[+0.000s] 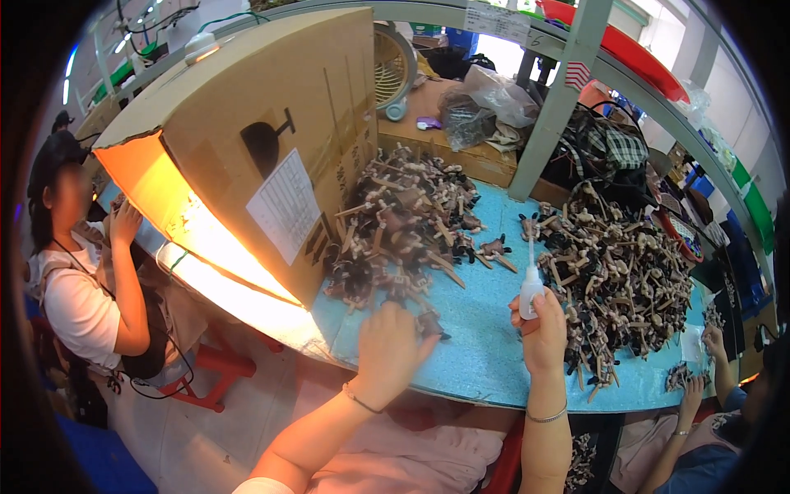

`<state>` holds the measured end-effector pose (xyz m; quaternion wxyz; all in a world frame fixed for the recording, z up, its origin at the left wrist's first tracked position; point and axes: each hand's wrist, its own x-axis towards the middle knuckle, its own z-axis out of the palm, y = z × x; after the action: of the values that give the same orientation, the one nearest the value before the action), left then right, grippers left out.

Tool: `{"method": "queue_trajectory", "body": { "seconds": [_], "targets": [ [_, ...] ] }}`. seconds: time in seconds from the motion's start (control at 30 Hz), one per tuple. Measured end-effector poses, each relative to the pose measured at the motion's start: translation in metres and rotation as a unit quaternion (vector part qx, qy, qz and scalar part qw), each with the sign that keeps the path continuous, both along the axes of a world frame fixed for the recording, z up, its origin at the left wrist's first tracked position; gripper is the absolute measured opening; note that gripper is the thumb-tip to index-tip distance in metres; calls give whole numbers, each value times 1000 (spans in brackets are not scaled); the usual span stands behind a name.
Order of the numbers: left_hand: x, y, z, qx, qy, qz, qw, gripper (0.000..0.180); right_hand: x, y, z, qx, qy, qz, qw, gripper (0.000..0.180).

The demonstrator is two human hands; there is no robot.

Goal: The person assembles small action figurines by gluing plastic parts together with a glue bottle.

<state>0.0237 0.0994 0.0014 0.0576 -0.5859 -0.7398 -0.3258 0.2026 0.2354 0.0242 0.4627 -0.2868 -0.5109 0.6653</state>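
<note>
Cardboard box stood open-sided on blue table, prob. as lamp hood | fig. piles heaped w/in reach | small dropper bottle gripped upright, nozzle up, in right hand | left hand closed on dark fig. at near pile edge.

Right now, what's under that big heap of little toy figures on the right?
The heap lies on the blue table, which shows around its edges. Whatever sits beneath its middle is covered. The right hand holds a small white bottle beside it.

Bare table strip between figurine heaps
</note>
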Motion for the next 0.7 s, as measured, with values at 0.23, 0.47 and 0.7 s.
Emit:
{"method": "queue_trajectory", "body": {
  "seconds": [0.23,0.47,0.7],
  "targets": [
    [14,-3,-2,27,-91,-104,990,26,0,-7,3,2,-5,32,999,22],
    [16,1,3,73,-68,-166,981,20,-23,-48,3,-22,-57,99,993,24],
    [10,-4,19,115,-17,-218,969,22,-19,-45,-1,-91,-53,83,991,20]
  ]
}}
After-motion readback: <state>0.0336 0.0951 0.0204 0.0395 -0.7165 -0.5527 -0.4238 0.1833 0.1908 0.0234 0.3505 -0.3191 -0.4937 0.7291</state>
